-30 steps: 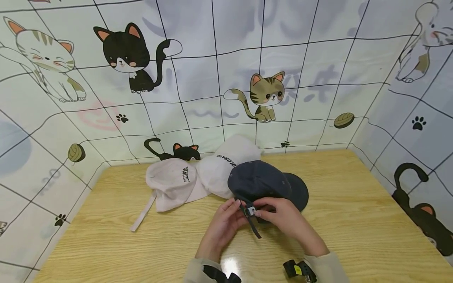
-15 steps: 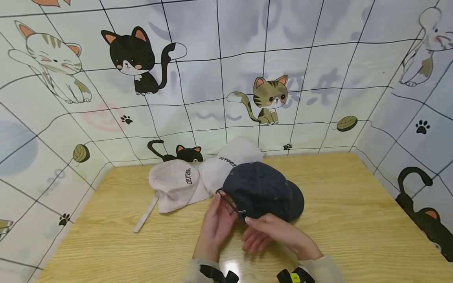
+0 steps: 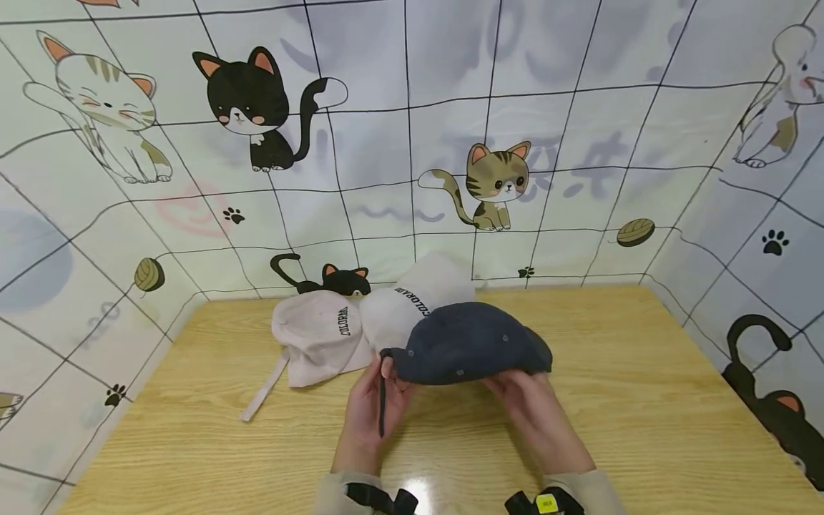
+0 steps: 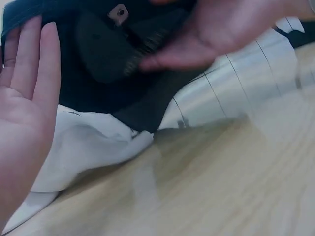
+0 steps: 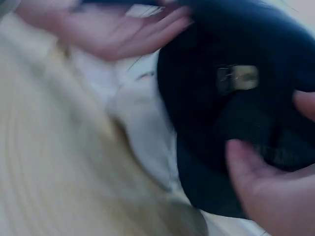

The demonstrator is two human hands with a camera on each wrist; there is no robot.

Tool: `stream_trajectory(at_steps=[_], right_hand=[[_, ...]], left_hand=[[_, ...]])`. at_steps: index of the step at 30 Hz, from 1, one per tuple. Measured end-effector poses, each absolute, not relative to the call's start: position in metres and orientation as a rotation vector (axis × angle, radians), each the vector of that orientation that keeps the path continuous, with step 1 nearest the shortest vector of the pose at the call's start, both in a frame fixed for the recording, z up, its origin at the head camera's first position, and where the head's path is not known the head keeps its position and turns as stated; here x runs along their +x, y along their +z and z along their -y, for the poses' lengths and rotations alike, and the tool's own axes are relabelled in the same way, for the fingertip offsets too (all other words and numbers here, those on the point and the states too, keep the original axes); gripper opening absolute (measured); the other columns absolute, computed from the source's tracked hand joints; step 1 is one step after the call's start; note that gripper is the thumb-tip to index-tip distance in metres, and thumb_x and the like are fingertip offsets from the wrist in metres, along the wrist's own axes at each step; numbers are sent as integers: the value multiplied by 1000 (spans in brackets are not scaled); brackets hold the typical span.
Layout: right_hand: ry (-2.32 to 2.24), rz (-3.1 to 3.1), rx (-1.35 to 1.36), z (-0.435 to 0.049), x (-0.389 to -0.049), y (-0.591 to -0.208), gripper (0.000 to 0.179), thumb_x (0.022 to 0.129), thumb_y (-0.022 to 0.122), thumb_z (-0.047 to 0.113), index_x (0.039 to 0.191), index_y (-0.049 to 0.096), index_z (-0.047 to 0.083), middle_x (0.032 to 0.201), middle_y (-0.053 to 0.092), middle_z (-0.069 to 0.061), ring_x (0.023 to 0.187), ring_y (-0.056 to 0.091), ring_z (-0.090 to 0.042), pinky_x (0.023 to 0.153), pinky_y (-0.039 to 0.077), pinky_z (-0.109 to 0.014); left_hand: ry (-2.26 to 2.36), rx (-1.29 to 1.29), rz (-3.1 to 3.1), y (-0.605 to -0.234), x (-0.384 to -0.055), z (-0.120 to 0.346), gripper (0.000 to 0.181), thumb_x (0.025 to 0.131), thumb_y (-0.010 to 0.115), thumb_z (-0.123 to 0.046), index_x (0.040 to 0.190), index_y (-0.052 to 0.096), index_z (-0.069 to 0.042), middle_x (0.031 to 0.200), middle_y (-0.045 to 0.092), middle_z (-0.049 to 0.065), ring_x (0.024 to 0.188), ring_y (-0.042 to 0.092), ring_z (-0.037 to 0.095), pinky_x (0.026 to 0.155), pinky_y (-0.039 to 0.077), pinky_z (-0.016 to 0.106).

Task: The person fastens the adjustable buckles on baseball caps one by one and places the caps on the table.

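A navy baseball cap (image 3: 470, 343) is held up over the table, crown facing the head camera. My left hand (image 3: 380, 400) pinches its back edge, where a dark strap (image 3: 383, 408) hangs down across the palm. In the left wrist view, several fingers (image 4: 29, 59) of that hand lie straight along the cap's edge. My right hand (image 3: 537, 415) holds the cap from below near the brim. The right wrist view shows its thumb (image 5: 243, 160) against the dark inside, near a small light label (image 5: 245, 77). The cap hides other right fingers from above.
Behind the navy cap lie a white cap (image 3: 386, 318) with dark lettering and a pale pink cap (image 3: 315, 329), whose loose strap (image 3: 265, 390) trails to the left. They rest on a wooden table (image 3: 212, 458), backed by a cat-print cloth (image 3: 373, 157).
Both hands worked at the strap buckle; the right has since left it and moved under the cap near the brim. The cap has tipped, and the left hand has shifted left with the strap.
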State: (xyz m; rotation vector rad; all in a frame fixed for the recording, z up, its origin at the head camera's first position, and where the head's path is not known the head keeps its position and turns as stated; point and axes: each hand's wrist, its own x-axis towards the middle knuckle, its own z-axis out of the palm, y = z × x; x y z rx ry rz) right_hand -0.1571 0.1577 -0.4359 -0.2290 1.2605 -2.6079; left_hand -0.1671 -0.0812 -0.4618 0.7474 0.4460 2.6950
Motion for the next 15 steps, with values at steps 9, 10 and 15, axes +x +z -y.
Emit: stream_trajectory(at_steps=[9,10,15], right_hand=[[-2930,-422,13,-174,-161,-427,49,95,44,25,139,23,24,126,48,4,105,51,-11,90,38,-27],[-2930,-493,136,-175,-161,-426,45,93,48,24,134,29,23,114,55,5,92,56,-10,81,42,-24],[-2917,-649,353,-181,-158,-423,40,94,46,17,128,27,22,89,56,5,72,53,-9,63,39,-21]], left_hand=[[2542,571,-952,-467,-163,73,31,98,31,-14,72,49,-14,66,44,-9,62,44,5,60,39,19],[2525,585,-964,-467,-163,72,31,97,31,-14,72,49,-14,66,43,-9,62,43,5,60,38,19],[2495,604,-924,-469,-161,72,28,97,30,-12,79,50,-14,72,44,-8,68,45,5,65,40,19]])
